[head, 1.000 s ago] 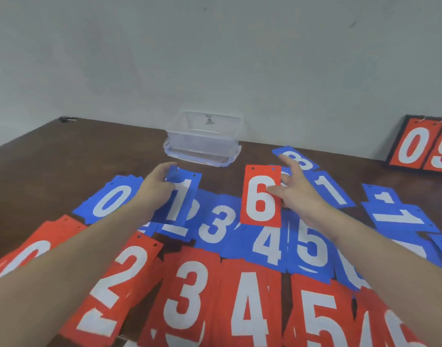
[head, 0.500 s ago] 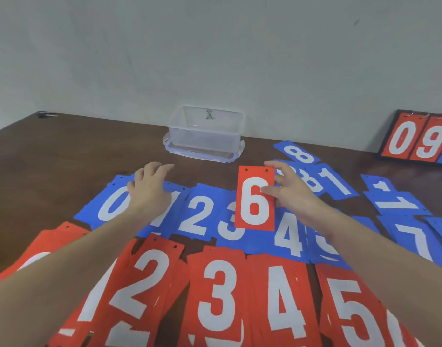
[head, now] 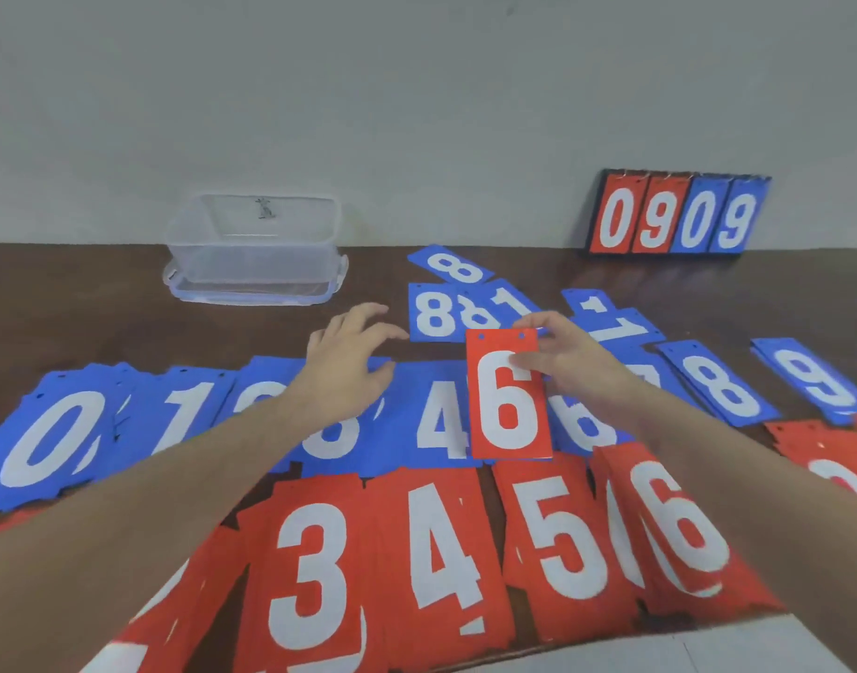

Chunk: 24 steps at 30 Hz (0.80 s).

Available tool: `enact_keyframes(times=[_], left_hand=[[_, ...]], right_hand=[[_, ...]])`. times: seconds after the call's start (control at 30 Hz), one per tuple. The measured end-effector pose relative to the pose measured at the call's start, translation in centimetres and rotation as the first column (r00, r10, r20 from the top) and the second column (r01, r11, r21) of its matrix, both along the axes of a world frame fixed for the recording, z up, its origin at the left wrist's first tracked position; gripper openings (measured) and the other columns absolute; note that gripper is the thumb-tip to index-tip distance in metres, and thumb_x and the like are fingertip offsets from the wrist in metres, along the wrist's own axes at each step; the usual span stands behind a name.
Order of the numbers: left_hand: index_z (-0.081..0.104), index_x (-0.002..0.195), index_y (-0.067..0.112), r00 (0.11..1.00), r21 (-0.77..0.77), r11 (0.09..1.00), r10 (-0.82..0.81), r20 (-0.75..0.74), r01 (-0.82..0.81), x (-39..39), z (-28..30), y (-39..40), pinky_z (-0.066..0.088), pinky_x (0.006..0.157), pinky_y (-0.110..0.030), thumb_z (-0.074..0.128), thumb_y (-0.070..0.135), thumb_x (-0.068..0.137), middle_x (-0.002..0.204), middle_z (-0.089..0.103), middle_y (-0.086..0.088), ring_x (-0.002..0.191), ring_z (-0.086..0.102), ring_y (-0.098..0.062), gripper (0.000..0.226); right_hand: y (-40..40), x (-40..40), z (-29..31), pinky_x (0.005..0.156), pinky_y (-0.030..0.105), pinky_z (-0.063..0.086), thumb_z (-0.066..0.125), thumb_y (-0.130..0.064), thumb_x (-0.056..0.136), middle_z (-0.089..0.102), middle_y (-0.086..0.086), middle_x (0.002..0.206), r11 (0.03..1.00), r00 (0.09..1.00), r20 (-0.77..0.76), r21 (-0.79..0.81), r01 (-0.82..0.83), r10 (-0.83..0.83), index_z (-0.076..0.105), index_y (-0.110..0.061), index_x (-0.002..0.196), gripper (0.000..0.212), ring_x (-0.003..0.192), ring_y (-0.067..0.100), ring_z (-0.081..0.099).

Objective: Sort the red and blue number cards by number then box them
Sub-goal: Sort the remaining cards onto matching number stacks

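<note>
Moved: left hand (head: 346, 366) now hovers right of blue 1s, fingers relaxed.
Right hand (head: 569, 354): pinches red 6 (head: 509, 395), bound for red 6 pile (head: 679, 522).

Right hand (head: 569, 361) pinches a red 6 card (head: 509, 395) at its upper right edge, mid-frame, held over the blue row. Left hand (head: 346, 366), fingers (head: 368, 310) spread & relaxed, hovers over blue cards (head: 52, 429) w/ 0, 1, 4 showing, center-left. Red row (head: 441, 551) along bottom: 3, 4, 5, 6. Loose blue 8s, 1s, 9 at center-right. Clear plastic box (head: 256, 250) on its lid, upper left of desk (head: 76, 308). Scoreboard (head: 679, 216) reading 0909 leans on wall, upper right.
</note>
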State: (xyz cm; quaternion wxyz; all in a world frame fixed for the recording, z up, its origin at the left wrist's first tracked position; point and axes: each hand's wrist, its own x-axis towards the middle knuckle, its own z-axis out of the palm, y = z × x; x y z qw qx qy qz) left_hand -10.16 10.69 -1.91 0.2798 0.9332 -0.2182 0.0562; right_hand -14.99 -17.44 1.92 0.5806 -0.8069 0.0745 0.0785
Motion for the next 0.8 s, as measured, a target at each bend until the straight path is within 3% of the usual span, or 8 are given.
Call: enact_keyframes(times=[0.17,0.27,0.37,0.47,0.63,0.73,0.8], left_hand=[[0.057,0.131,0.035,0.993,0.028,0.993,-0.118,-0.026,0.119,0.3,0.1,-5.5,0.015,0.116,-0.044,0.062,0.020,0.094,0.156,0.029,0.010,0.143,0.026,-0.018,0.040],[0.057,0.132,0.037,0.980,0.044,0.979,-0.196,-0.026,0.197,0.5,0.4,-8.4,0.016,0.116,-0.046,0.063,0.022,0.094,0.157,0.027,0.010,0.144,0.025,-0.017,0.041],[0.058,0.130,0.036,0.966,0.044,0.965,-0.257,-0.021,0.257,0.7,0.7,-11.2,0.017,0.117,-0.050,0.064,0.024,0.094,0.155,0.029,0.009,0.142,0.028,-0.018,0.038],[0.060,0.129,0.034,0.949,0.028,0.949,-0.313,-0.031,0.314,0.6,0.6,-13.7,0.018,0.116,-0.051,0.064,0.024,0.095,0.155,0.030,0.007,0.142,0.030,-0.019,0.036],[0.061,0.128,0.033,0.936,0.019,0.936,-0.350,-0.039,0.351,0.6,0.1,-16.8,0.018,0.116,-0.049,0.063,0.023,0.096,0.153,0.033,0.007,0.137,0.035,-0.019,0.033],[0.061,0.126,0.033,0.936,0.014,0.937,-0.347,-0.047,0.348,0.8,-0.4,-17.7,0.018,0.116,-0.051,0.063,0.023,0.096,0.153,0.034,0.006,0.139,0.034,-0.020,0.032],[0.061,0.126,0.033,0.941,0.018,0.942,-0.335,-0.050,0.336,1.1,-0.6,-18.1,0.018,0.116,-0.052,0.063,0.024,0.096,0.153,0.034,0.006,0.139,0.034,-0.020,0.032]], right_hand=[[-4.4,-3.4,0.2,0.070,0.040,0.059,0.068,-0.011,0.095,0.076,0.006,0.094,0.994,0.998,-0.036,-0.096,-0.054,0.050,0.052,-0.019,0.104,0.020,0.087,0.027,0.075],[-6.9,-5.8,0.2,0.066,0.033,0.056,0.066,-0.011,0.097,0.074,0.000,0.084,0.981,0.998,-0.041,-0.185,-0.058,0.051,0.052,-0.021,0.110,0.022,0.078,0.021,0.074],[-9.5,-8.3,0.3,0.067,0.025,0.056,0.067,-0.011,0.096,0.074,-0.007,0.093,0.976,0.999,-0.047,-0.217,0.009,-0.019,0.059,-0.031,0.120,0.032,0.082,0.012,0.074],[-11.8,-10.6,0.0,0.075,0.025,0.058,0.068,-0.012,0.095,0.075,-0.005,0.104,0.958,0.996,-0.046,-0.279,0.065,-0.081,0.066,-0.031,0.114,0.027,0.091,0.011,0.074],[-13.2,-13.0,-2.4,0.080,0.019,0.049,0.074,-0.028,0.089,0.062,-0.017,0.105,0.786,0.997,-0.040,-0.618,0.022,-0.060,0.060,-0.041,0.103,0.024,0.096,0.003,0.061],[-13.6,-13.1,-3.1,0.080,0.017,0.042,0.077,-0.032,0.086,0.051,-0.018,0.105,0.724,0.999,0.024,-0.688,0.045,-0.040,0.057,-0.040,0.106,0.029,0.098,0.001,0.052],[-14.1,-12.6,-3.4,0.084,0.018,0.043,0.078,-0.031,0.086,0.051,-0.017,0.109,0.749,0.998,0.062,-0.660,0.053,-0.017,0.057,-0.040,0.108,0.032,0.100,0.000,0.053]])
